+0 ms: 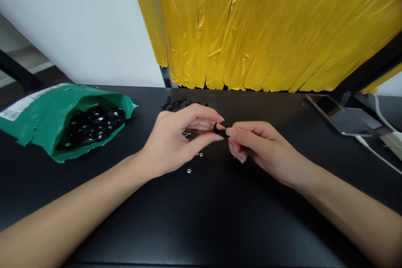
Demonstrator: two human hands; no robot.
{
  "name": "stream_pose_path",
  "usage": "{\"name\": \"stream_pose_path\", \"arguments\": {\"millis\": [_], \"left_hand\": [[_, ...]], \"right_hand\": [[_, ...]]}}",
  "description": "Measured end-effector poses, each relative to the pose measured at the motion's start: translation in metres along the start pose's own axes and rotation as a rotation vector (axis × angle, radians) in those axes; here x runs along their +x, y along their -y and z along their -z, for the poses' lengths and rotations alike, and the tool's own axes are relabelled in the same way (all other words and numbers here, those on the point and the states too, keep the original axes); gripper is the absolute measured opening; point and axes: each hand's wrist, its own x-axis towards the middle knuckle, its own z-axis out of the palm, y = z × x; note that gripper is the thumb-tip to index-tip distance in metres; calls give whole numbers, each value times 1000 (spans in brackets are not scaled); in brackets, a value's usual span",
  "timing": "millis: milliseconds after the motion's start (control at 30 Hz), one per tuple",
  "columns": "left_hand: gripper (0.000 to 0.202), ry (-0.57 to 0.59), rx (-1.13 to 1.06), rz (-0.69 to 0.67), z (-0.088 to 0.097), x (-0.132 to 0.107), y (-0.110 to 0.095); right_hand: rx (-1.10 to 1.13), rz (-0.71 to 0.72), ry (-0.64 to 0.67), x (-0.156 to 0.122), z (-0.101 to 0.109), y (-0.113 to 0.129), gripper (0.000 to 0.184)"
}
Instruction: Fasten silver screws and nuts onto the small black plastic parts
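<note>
Between the fingertips of my left hand [176, 140] is a small black plastic part [219, 130], gripped by thumb and fingers. My right hand [260, 144] pinches at the right end of that same part, thumb against forefinger; whatever else those fingertips hold is too small to make out. A few small screws [186, 134] show on the table behind my left palm. Small silver nuts [189, 171] lie just below my left hand, one apart from the others. Several black plastic pieces [174, 103] lie beyond my left hand, partly hidden by it.
A torn green bag [37, 113] lies open at the left, full of black pieces [94, 123]. At the right a phone [342, 115] lies beside a white cable [377, 157]. Yellow plastic strips [251, 29] hang behind the black table [201, 226].
</note>
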Motion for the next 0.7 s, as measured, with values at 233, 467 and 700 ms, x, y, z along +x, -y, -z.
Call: {"name": "stream_pose_path", "arguments": {"millis": [233,467,700], "left_hand": [[30,21,-7,-46,0,0,1],[29,-21,4,-48,0,0,-1],[21,-12,96,-90,1,1,-1]], "right_hand": [[-13,0,4,-1,-1,1,44],[9,9,27,-1,0,1,43],[-34,0,39,0,3,1,43]]}}
